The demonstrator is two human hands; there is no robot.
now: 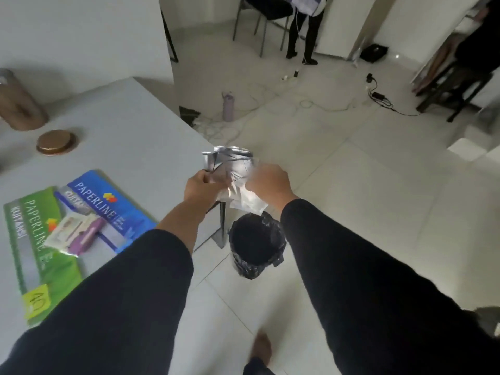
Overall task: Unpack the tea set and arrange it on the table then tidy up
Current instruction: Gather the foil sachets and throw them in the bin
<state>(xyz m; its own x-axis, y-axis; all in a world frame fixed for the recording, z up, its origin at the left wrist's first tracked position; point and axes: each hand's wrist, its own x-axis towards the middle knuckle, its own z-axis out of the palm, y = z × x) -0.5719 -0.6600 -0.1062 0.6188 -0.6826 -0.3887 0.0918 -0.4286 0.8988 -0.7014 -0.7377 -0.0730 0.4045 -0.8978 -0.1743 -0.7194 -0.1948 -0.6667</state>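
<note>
Centre frame, both hands — left hand (199,186), right hand (267,182) — are clamped on crumpled wrapping (232,175) above the bin (255,246). It looks light, soft, crinkly — pinch any bunched edge.

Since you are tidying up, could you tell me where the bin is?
The bin stands on the floor right of the table, directly below both hands' crumpled packaging.

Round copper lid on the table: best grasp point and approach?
Take the copper lid by its rim, coming straight down from above with fingers on opposite edges. It lies flat on the white table as a low disc, so there is no side wall to wrap, and it appears clear of the brown canister behind it, which should leave room all round.
</note>
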